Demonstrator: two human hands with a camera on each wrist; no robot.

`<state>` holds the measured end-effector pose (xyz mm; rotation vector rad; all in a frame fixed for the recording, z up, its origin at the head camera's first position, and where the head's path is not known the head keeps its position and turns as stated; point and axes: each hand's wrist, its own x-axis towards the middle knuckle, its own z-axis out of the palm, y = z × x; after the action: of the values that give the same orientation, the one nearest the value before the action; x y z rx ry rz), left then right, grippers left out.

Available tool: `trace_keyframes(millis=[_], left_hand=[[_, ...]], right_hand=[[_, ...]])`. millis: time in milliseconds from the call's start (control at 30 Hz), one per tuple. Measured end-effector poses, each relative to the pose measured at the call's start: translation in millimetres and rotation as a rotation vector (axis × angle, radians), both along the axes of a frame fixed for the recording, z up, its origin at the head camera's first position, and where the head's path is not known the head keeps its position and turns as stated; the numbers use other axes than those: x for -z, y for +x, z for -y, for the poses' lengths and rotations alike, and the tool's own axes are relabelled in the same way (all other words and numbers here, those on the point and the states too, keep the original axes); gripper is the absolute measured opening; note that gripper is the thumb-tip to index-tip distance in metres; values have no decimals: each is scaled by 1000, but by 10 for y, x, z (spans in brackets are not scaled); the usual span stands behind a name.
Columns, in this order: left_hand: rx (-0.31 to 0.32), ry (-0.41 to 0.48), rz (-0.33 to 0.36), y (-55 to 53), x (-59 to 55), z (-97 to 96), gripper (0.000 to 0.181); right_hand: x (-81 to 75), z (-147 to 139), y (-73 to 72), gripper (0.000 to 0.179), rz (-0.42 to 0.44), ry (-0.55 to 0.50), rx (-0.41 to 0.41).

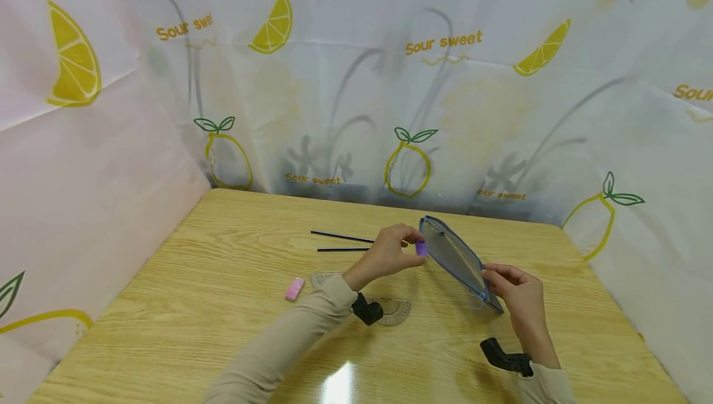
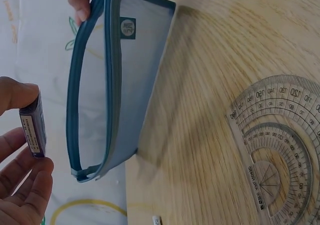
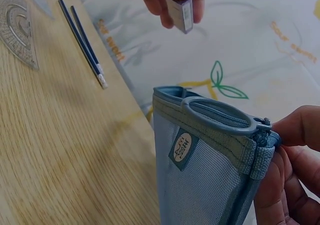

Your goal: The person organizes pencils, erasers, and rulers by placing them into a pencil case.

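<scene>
From where I stand, the left hand [image 1: 392,250] has the small purple box [image 1: 421,249] pinched between thumb and fingers, held up over the far half of the table [image 1: 184,305], right of its middle. The right hand [image 1: 522,296] grips one end of the blue mesh pouch [image 1: 458,257] between thumb and fingers, over the part nearer the table's right edge; the pouch is tilted, its mouth unzipped and gaping. The box is just outside that mouth, apart from the pouch. I can't tell whether the pouch's lower corner touches the wood. Two dark pencils [image 1: 341,235] lie side by side toward the far edge, their right ends behind the left hand from above. Nearer the front edge, a clear protractor [image 1: 397,312] lies flat near the left wrist, and a pink block [image 1: 295,289] rests left of it, toward the left edge. A lemon-print cloth [image 1: 334,101] hangs behind the far edge.
</scene>
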<state>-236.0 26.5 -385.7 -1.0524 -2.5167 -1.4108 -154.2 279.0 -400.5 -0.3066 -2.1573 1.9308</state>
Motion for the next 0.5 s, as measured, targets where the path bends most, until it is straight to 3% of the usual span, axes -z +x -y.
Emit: trace_keyframes(millis=[133,300,500], left_hand=[[3,-28,-5,-18,8,-66,33],[-7,-91,-61,-42,7,-152,34],[6,-101,-82,-42,11,-249,33]], right_hand=[[7,-8,5,27,-5,-4,-2],[-5,-25,14,27,-7,6,4],[-22,-35,10,24,-5,-4,-2]])
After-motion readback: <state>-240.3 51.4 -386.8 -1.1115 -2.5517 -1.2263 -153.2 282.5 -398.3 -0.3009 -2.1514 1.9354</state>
